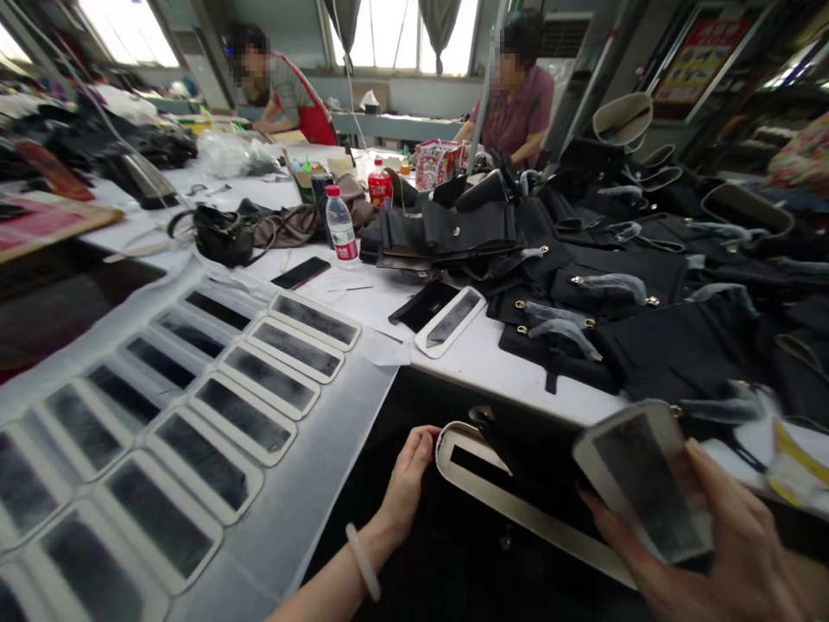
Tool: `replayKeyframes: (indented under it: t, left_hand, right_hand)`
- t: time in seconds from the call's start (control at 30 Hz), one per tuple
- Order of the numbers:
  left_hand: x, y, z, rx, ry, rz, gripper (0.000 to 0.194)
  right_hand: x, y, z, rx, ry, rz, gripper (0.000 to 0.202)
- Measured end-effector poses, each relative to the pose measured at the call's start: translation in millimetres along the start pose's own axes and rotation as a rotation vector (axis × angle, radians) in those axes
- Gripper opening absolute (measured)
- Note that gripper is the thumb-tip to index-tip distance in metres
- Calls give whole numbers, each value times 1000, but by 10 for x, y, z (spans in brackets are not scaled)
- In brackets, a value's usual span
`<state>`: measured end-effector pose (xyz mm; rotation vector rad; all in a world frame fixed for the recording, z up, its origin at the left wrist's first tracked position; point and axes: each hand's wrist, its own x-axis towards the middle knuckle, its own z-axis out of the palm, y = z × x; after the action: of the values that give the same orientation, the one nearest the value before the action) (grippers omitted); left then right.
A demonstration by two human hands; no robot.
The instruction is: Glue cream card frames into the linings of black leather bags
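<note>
My left hand (408, 484), with a pale bangle on the wrist, pinches the rounded rim of a black bag piece (550, 523) whose edge and inside are cream. Inside that rim a dark rectangle shows on the cream part. In my right hand (731, 527) is a cream rounded panel (638, 471) with a dark rectangular patch, tilted and slightly blurred, held above the bag piece's right side. Much of the bag piece is lost in shadow below the table edge.
Several similar panels (246, 419) lie in rows on a translucent sheet (324, 484) to the left. Another panel (452, 321) rests beside a phone (301, 273) and a water bottle (341, 229). Black bags (622, 285) are heaped at right. Two people work across the table.
</note>
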<state>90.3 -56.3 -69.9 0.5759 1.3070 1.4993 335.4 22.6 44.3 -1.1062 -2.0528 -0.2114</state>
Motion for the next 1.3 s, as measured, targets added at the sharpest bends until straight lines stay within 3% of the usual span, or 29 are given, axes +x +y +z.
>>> replayKeyframes:
  t: [0.17, 0.3, 0.43, 0.57, 0.7, 0.9, 1.1, 1.3]
  left_hand:
    - [-6, 0, 31, -83, 1, -16, 41]
    - [8, -55, 39, -160, -1, -48, 42]
    - [42, -182, 56, -215, 21, -77, 43]
    - [85, -296, 107, -290, 22, -87, 46]
    - [102, -339, 148, -381, -18, -113, 52]
    - [86, -356, 140, -409, -11, -165, 58]
    - [86, -303, 191, -452, 19, -198, 59]
    - [87, -287, 192, -447, -2, -169, 49]
  right_hand:
    - [-6, -62, 10, -159, -124, -223, 69]
    - [-9, -48, 33, -270, -197, -284, 66]
    - [-31, 16, 113, -272, -351, -572, 67]
    - [-27, -22, 271, -205, -407, -501, 60]
    - [5, -66, 400, -55, -417, -521, 64]
    - [90, 6, 441, 60, -615, -636, 60]
    - [167, 81, 491, 200, -743, -618, 59]
    - [90, 140, 634, 131, -649, -647, 52]
